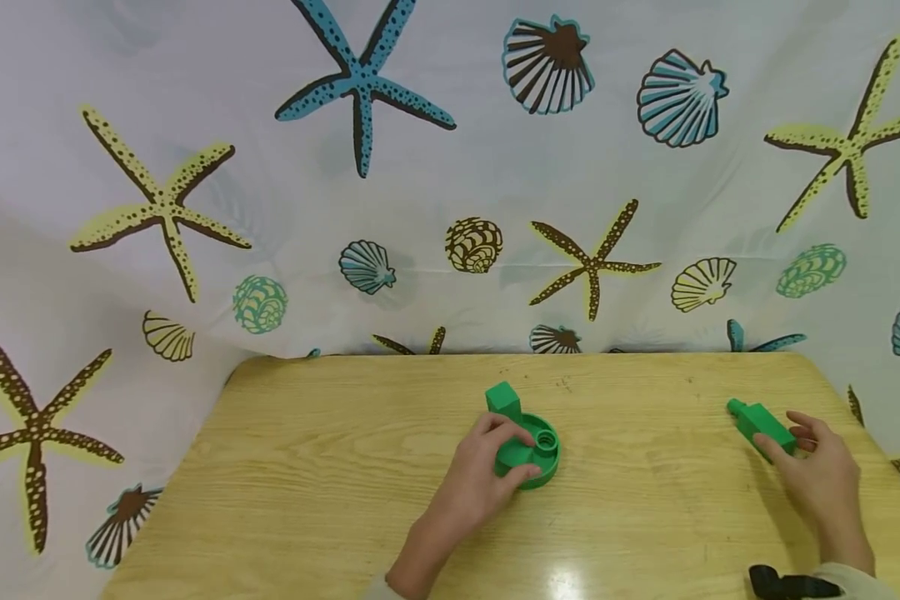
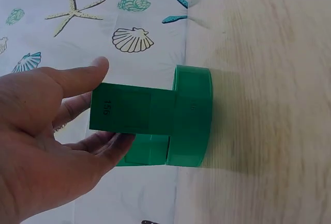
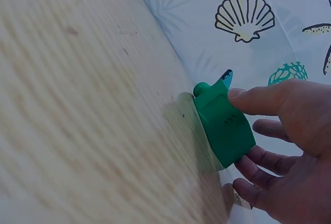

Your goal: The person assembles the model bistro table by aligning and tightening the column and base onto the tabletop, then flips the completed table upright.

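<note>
Toward the middle of the table is a green round piece (image 1: 557, 458) with a raised rim and a ringed socket inside. My left hand (image 1: 483, 467) is over it, thumb and fingers either side of a green rectangular block (image 2: 132, 109) that joins the round piece. Small digits mark that block. Behind the fingers rises another green block (image 1: 503, 400). At the right, my right hand (image 1: 825, 471) pinches a separate green block (image 1: 767, 427) between thumb and fingers. A rounded knob sticks out of its far end, and dark digits show on one face in the right wrist view.
A light wooden table (image 1: 307, 467) lies under both hands. Behind and beside it hangs a white cloth (image 1: 435, 192) printed with starfish and shells. A black strap (image 1: 791, 583) is by the right wrist at the bottom edge.
</note>
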### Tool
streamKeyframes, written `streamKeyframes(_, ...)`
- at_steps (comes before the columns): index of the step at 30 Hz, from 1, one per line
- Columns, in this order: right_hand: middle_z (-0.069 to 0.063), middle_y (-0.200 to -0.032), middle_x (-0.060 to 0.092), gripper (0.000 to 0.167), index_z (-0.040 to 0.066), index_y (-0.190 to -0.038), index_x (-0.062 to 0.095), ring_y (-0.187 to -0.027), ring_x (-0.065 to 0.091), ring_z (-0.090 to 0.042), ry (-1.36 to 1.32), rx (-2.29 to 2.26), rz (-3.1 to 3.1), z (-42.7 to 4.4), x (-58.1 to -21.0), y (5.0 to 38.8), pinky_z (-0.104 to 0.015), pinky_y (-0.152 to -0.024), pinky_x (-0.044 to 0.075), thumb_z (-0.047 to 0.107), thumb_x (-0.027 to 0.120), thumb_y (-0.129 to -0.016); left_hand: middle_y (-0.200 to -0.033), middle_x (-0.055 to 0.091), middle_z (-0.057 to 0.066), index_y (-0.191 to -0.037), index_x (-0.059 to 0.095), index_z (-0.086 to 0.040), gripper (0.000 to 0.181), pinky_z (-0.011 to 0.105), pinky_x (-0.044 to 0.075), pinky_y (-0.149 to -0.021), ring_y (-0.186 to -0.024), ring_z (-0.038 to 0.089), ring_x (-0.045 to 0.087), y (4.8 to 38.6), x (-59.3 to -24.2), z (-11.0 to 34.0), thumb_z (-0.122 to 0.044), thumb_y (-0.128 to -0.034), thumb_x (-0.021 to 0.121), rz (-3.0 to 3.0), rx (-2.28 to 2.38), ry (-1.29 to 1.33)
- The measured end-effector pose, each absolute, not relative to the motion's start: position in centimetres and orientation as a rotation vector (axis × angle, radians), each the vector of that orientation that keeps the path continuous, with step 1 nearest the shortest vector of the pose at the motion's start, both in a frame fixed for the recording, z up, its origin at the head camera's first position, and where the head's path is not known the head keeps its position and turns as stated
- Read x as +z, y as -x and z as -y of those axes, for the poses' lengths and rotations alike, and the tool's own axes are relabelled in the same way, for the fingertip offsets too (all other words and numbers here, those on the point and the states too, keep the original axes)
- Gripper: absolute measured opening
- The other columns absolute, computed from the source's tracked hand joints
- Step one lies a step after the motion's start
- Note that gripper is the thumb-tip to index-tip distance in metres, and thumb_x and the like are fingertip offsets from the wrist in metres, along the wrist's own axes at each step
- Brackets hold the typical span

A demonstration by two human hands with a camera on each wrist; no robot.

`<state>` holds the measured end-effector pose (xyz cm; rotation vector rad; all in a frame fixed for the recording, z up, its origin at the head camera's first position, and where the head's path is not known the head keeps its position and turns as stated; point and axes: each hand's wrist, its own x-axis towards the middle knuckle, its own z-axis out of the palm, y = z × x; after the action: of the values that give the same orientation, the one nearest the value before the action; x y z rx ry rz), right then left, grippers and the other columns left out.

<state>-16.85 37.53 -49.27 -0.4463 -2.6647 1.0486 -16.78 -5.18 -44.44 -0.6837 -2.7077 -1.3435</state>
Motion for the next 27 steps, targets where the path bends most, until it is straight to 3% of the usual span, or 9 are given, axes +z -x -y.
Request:
streamKeyframes(11, -0.038, -0.131, 0.053, 0.068, -0.011, -0.145, 0.044, -0.114, 0.055, -0.051, 0.562, 1.097, 2.729, -38.0, -49.5, 16.6, -0.063, -0.09, 0.047, 0.037, 0.065, -0.101, -0.116, 0.059, 0.003, -0.108, 0.072, -0.011, 0.02, 0.046, 0.058, -0.085, -0.105, 0.022, 0.06, 17.0, -45.0, 6.8, -0.006, -0.0907, 0.079, 2.624, -1.438, 0.625)
streamKeyframes(15, -0.038, -0.128, 0.054, 0.065, -0.011, -0.144, 0.044, -0.11, 0.054, -0.05, 0.572, 1.077, 2.73, -37.9, -49.3, 16.7, -0.063, -0.09, 0.046, 0.035, 0.064, -0.102, -0.118, 0.062, 0.004, -0.109, 0.072, -0.009, 0.021, 0.044, 0.059, -0.088, -0.113, 0.023, 0.062, 17.1, -45.3, 7.0, -0.004, -0.0898, 0.08, 2.586, -1.474, 0.616)
streamKeyframes(23, -0.039, -0.142, 0.044, 0.067, -0.008, -0.148, 0.042, -0.122, 0.052, -0.056, 0.534, 1.161, 2.658, -37.0, -49.2, 16.6, -0.065, -0.092, 0.048, 0.039, 0.058, -0.104, -0.122, 0.066, 0.008, -0.12, 0.069, -0.004, 0.033, 0.038, 0.057, -0.095, -0.116, 0.023, 0.064, 17.0, -45.6, 7.5, 0.001, -0.0889, 0.079, 2.5, -1.583, 0.575)
streamKeyframes(26, -0.037, -0.143, 0.044, 0.069, -0.006, -0.15, 0.043, -0.124, 0.051, -0.056, 0.509, 1.187, 2.635, -36.7, -49.1, 16.8, -0.057, -0.089, 0.053, 0.043, 0.058, -0.104, -0.124, 0.067, 0.008, -0.124, 0.069, -0.002, 0.035, 0.038, 0.056, -0.097, -0.117, 0.024, 0.064, 17.1, -46.1, 7.8, 0.0, -0.0902, 0.078, 2.473, -1.621, 0.552)
streamKeyframes(27, -0.036, -0.143, 0.045, 0.069, -0.006, -0.15, 0.044, -0.124, 0.051, -0.056, 0.494, 1.19, 2.627, -36.6, -49.1, 16.8, -0.048, -0.087, 0.057, 0.043, 0.058, -0.103, -0.125, 0.067, 0.008, -0.125, 0.069, -0.003, 0.036, 0.038, 0.056, -0.098, -0.118, 0.024, 0.064, 17.1, -46.2, 7.9, 0.0, -0.0906, 0.077, 2.464, -1.636, 0.538)
